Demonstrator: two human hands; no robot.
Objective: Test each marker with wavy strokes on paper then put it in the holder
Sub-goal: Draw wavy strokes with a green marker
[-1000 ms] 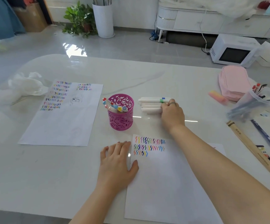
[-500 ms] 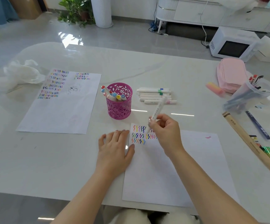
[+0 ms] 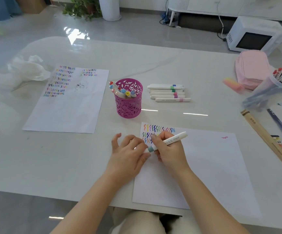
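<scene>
A glossy white table (image 3: 204,65) fills most of the view, with pale floor tiles beyond it, a white microwave (image 3: 253,38) on the floor at far right and a potted plant (image 3: 81,7) far left. Two paper sheets lie on the table: the near sheet (image 3: 204,166) carries three rows of wavy strokes in its far-left corner, and the far-left sheet (image 3: 66,112) carries more rows and a small sketch. Over the near sheet's left edge the right hand (image 3: 169,149) wraps curled fingers round one white marker (image 3: 172,139), which is tilted and points far-right. The left hand (image 3: 126,154) pinches its teal-banded near end between thumb and fingers, index finger raised. One pink cut-out holder (image 3: 129,105) stands just beyond, with roughly seven marker ends showing at its left rim. To its right, five markers (image 3: 168,93) lie side by side.
</scene>
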